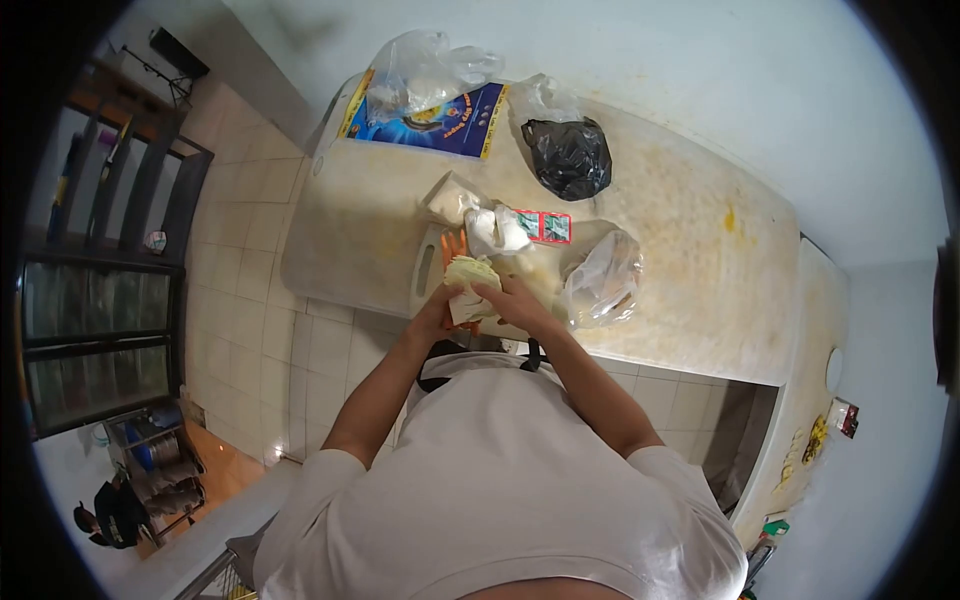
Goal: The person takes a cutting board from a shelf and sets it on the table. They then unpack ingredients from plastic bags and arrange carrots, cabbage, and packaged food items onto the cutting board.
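Between my two hands is a pale green piece of cabbage (470,280), held over the near edge of the table. My left hand (436,314) wraps its left side, and my right hand (512,304) grips it from the right with the thumb on top. Orange carrots (452,244) stick out behind and below the cabbage, partly hidden by it. Under them lies a white cutting board (424,268) with a handle slot. Just beyond the cabbage sit a knotted white plastic bag (498,231) and a clear bag with pale contents (454,200).
Red-and-green sachets (544,227) lie beside the white bag. A clear plastic bag (606,278) rests right of my right hand. Farther back are a black plastic bag (568,158) and a blue-and-yellow printed sheet (462,126) under another clear bag (425,75). Dark shelving stands at left.
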Available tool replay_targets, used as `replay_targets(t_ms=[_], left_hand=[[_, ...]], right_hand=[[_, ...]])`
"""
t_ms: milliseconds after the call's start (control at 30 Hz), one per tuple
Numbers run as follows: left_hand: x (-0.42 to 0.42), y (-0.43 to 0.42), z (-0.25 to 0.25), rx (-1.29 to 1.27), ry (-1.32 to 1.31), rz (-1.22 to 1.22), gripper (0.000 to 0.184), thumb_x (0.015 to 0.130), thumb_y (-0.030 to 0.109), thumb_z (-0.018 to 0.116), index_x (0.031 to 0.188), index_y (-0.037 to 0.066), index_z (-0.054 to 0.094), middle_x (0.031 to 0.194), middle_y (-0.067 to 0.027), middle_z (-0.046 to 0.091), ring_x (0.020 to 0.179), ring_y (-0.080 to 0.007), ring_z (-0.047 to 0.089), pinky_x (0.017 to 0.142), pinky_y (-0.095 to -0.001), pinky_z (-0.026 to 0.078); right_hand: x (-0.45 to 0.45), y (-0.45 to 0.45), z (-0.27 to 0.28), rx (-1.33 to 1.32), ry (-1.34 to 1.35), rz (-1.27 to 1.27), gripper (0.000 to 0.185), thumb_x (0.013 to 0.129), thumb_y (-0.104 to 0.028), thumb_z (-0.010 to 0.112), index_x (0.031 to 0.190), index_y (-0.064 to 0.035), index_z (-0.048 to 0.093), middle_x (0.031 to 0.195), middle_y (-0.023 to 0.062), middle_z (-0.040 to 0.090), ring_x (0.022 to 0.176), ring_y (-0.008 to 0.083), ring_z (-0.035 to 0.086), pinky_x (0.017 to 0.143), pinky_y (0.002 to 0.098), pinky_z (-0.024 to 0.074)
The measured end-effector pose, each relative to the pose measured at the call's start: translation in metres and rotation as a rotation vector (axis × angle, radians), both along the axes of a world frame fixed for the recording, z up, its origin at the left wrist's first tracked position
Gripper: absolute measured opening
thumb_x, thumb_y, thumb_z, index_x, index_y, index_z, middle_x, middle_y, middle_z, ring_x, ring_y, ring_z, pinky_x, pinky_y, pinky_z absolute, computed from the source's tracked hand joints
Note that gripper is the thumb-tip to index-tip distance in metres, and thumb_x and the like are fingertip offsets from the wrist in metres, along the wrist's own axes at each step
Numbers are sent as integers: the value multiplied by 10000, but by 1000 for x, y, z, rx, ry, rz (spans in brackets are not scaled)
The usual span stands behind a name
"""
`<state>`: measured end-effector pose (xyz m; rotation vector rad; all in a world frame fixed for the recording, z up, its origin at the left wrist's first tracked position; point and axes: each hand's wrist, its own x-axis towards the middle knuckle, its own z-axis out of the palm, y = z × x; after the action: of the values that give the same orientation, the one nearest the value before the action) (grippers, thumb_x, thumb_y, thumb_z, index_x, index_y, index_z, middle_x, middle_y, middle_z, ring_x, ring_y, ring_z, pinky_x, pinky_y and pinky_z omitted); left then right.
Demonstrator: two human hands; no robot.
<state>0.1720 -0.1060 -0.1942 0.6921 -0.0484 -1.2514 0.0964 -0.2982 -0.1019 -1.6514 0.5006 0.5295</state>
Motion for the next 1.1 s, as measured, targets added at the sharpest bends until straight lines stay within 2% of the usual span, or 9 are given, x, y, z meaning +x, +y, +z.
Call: replay_targets(t_ms=[133, 233, 333, 433, 600, 667, 833, 900, 1100], left_hand=[[6, -10, -5, 248, -157, 169, 605, 861, 345, 698, 1335, 62, 450, 1113, -132, 635, 942, -273, 682, 685, -420, 619], [12, -19, -61, 719, -747, 412, 691, 743, 317, 816, 1279, 52, 468, 1117, -138, 635, 961, -309, 678, 761, -432, 593], [12, -24, -16, 1097, -1337, 265, 811, 628, 334, 878, 1261, 46, 462, 1143, -158, 625, 1010, -361, 653, 841, -451, 549], [19, -30, -5, 1151, -1429, 21, 844, 594, 333, 876, 1268, 52, 454, 1188, -182, 607, 1061, -388, 625, 877, -480, 519], [41, -38, -6, 1213, -1470, -118, 818, 616, 325, 873, 1258, 44, 452, 1168, -188, 618, 1032, -363, 638, 843, -479, 532], [57, -34, -9, 1194, -1238, -154, 801, 625, 319, 879, 1248, 37, 462, 1129, -184, 635, 998, -340, 653, 830, -465, 537], [83, 1, -53, 797, -727, -172, 802, 647, 309, 891, 1266, 19, 472, 1061, -176, 670, 953, -300, 673, 843, -408, 539], [73, 7, -62, 862, -923, -82, 850, 639, 310, 893, 1306, 16, 455, 1095, -192, 664, 989, -313, 667, 872, -405, 532], [54, -5, -44, 1024, -1207, -43, 1019, 650, 377, 877, 1430, -21, 356, 1294, -242, 574, 1186, -357, 582, 1005, -413, 472]], right_hand=[[-5, -7, -61, -204, -161, -16, 761, 880, -529, 637, 1397, 2, 466, 1170, 197, 625, 1047, 284, 633, 846, 377, 541], [-30, -14, -60, -509, -433, -61, 594, 875, -370, 687, 1341, -39, 525, 1176, 197, 630, 1049, 295, 634, 861, 376, 530], [-48, -27, -5, -578, -594, -172, 399, 826, -156, 711, 1194, -43, 607, 1151, 185, 627, 1029, 319, 628, 851, 398, 523], [-71, -47, 19, -709, -592, -371, 259, 737, 0, 652, 995, -18, 631, 1108, 191, 600, 1069, 390, 567, 909, 434, 469], [-96, -87, 12, -1277, -338, -431, 592, 651, 11, 636, 1229, -70, 541, 1377, 265, 426, 1276, 481, 377, 1070, 530, 348], [-101, -88, 6, -1540, -75, -409, 672, 691, -19, 646, 1342, -63, 486, 1268, 261, 546, 1171, 433, 522, 1002, 505, 435], [-111, -129, -29, -897, -170, -599, 556, 767, -115, 719, 1293, -11, 572, 799, 162, 680, 711, 313, 655, 697, 390, 527], [-102, -124, -11, -626, -267, -711, 358, 811, -127, 732, 1139, 5, 673, 659, 65, 637, 592, 165, 588, 562, 307, 463], [-64, -116, 69, -193, -608, -835, 263, 874, 47, 590, 1119, -2, 672, 684, -33, 532, 590, 64, 482, 553, 239, 389]])
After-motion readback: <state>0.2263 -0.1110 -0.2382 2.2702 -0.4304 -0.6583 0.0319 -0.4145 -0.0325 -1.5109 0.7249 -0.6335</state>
